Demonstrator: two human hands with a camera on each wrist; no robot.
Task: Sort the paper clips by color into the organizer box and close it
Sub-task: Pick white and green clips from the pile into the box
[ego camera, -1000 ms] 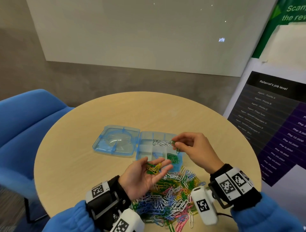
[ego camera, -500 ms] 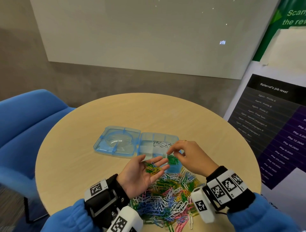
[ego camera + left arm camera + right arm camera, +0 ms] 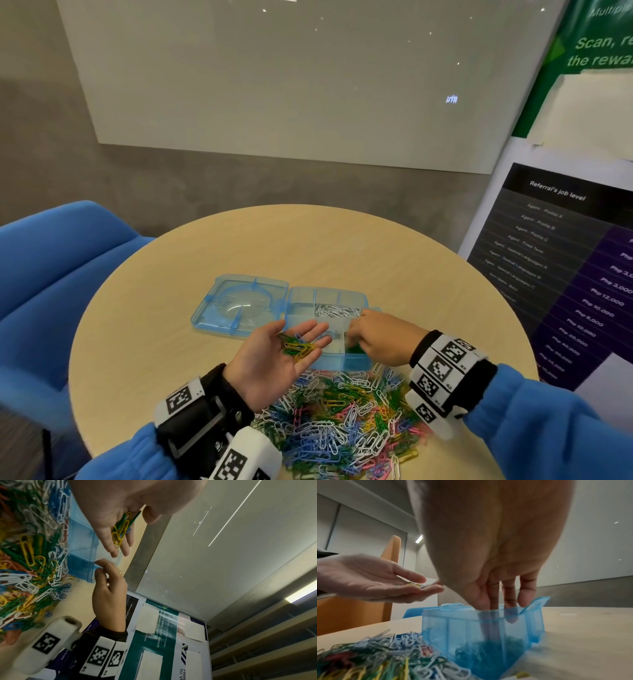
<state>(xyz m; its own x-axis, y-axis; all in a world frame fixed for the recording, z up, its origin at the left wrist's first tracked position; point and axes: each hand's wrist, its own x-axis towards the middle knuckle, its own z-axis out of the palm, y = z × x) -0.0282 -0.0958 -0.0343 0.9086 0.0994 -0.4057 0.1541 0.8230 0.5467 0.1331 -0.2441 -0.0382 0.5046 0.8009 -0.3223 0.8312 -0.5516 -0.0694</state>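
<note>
Round wooden table (image 3: 205,308), blue chair (image 3: 51,274) at its left, whiteboard (image 3: 274,85) on the grey wall, posters (one headed "Referral's job level") (image 3: 555,246) at right.

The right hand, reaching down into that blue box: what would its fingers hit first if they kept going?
Probably the green paper clips lying in that compartment of the organizer box; the right hand has its fingers pointing straight down at them. Depth is unclear.

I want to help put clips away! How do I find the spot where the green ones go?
On the round table sits an open blue organizer box. The right hand dips into its near right compartment, with green clips inside; the compartment behind it has white ones.
</note>
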